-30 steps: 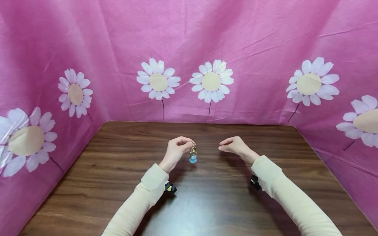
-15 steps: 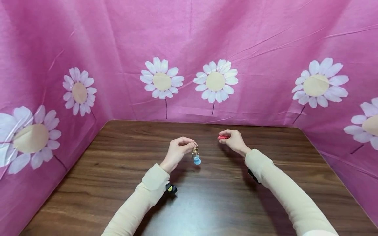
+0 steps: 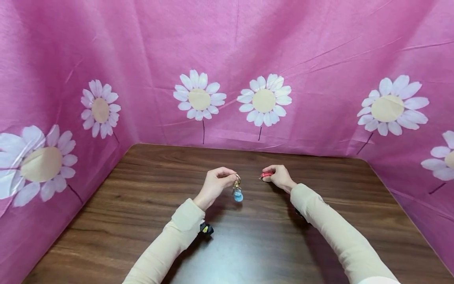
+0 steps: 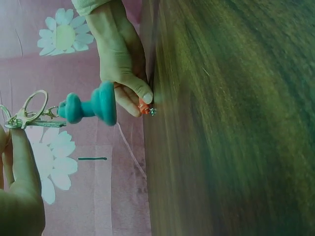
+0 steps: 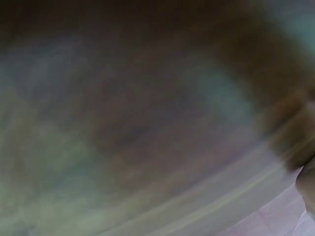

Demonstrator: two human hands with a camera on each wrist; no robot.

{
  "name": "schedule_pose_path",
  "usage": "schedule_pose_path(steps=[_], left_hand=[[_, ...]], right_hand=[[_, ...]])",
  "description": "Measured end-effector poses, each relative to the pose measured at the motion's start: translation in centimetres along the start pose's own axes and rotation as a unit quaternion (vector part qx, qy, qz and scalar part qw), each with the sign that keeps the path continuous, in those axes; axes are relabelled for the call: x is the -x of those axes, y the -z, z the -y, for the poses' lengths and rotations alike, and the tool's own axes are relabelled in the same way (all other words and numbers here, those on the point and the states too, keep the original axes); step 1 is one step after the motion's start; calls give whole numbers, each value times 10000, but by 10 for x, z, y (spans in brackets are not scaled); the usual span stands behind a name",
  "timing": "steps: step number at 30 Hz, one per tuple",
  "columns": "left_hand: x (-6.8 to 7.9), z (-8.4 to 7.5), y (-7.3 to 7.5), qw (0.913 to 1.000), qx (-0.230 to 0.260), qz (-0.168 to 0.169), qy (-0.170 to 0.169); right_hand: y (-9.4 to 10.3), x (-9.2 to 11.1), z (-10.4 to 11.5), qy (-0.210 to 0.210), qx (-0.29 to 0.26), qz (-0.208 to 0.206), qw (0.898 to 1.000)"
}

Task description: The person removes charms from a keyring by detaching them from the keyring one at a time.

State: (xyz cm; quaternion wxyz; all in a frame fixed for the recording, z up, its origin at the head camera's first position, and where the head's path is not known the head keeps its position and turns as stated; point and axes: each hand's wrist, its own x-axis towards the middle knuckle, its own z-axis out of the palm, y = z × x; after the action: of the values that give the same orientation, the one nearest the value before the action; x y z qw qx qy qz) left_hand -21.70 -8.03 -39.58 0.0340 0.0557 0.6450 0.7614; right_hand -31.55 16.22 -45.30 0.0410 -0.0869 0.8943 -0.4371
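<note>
My left hand (image 3: pixel 213 185) pinches the gold ring (image 3: pixel 238 177) of a keychain above the table. A blue charm (image 3: pixel 238 196) shaped like a chess pawn hangs from it. In the left wrist view a key (image 4: pixel 42 123) lies alongside the gold clasp and the charm (image 4: pixel 101 104). My right hand (image 3: pixel 281 177) holds a small red object (image 3: pixel 267 174) between thumb and fingers, with a bit of metal at its end. Its kind is too small to tell, and the fingers cover part of it. The two hands are apart. Blur fills most of the right wrist view.
A brown wood-grain table (image 3: pixel 142 221) lies under both hands. Pink cloth (image 3: pixel 234 35) printed with white daisies stands round its back and sides. Each wrist wears a small black camera (image 3: pixel 206 228).
The red object, unseen one second ago, now shows in my right hand. That hand rose a little, then came back down. My left hand shifted slightly right, keeping the keychain.
</note>
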Motion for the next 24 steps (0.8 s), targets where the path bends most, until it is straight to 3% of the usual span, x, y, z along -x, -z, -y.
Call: schedule_pose_path(steps=[19,24], left_hand=[[1,0,1,9999,-61,-3,-93],[2,1,1,9997,-60,11,-234]], right_hand=[[13,3,-6,332,153,527,9979],[21,6,-5,262,176,424,9986]])
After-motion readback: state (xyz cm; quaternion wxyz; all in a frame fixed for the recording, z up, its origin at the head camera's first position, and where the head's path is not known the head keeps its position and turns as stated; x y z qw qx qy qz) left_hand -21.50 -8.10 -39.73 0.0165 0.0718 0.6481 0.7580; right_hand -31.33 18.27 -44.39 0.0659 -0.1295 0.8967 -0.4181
